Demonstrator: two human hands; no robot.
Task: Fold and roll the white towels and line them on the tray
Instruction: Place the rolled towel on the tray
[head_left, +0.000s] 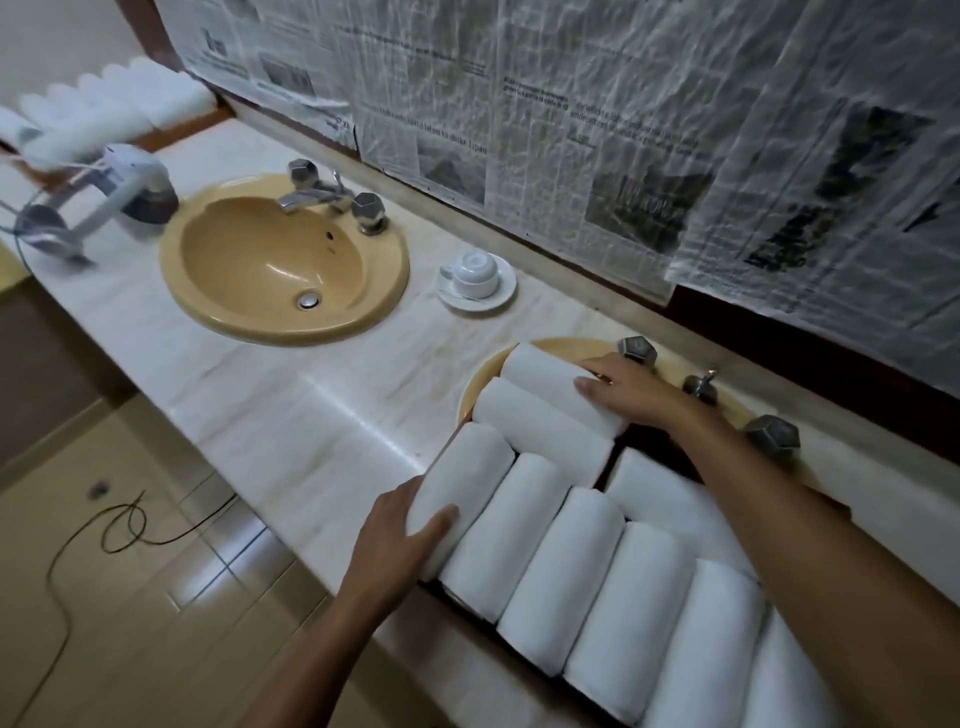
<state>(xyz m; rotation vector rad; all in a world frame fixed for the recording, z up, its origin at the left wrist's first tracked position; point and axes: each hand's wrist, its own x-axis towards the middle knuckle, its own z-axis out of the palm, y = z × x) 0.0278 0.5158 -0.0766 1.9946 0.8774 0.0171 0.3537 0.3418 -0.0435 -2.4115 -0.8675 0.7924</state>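
Note:
Several rolled white towels lie side by side on a dark tray (649, 449) set over the right-hand basin. My left hand (402, 530) lies against the near end of the leftmost roll (465, 475), thumb on top and fingers along its side. My right hand (626, 389) rests flat on the farthest roll (540, 371) at the back of the tray, fingers straight. A second back-row roll (535, 426) sits just in front of it. The front row of rolls (587, 566) runs toward the lower right.
A tan sink (283, 260) with chrome taps (332, 195) sits at left. An upturned cup on a saucer (475, 278) stands between the basins. A hair dryer (111, 195) and more stacked towels (111, 111) are far left. Newspaper covers the mirror. A cable lies on the floor.

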